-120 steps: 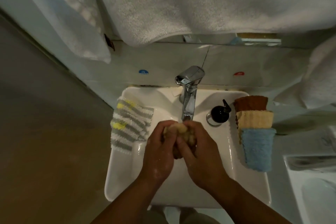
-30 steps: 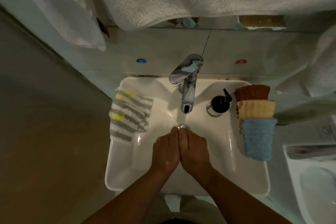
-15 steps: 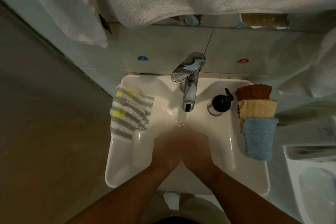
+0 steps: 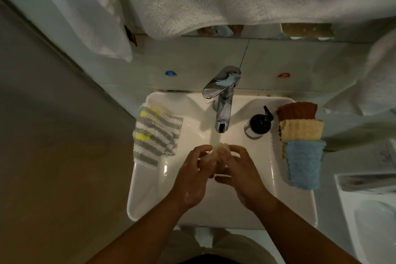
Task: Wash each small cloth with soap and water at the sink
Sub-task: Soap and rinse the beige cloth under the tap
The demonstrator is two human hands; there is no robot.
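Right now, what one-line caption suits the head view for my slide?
Left hand and right hand hold a small pale yellow cloth under the running chrome tap of a white sink.

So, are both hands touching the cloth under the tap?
Touching. Head view: left hand and right hand both grip the cloth below the tap.

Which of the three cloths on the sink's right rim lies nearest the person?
The blue cloth; the tan cloth is in the middle, and the brown cloth is farthest back.
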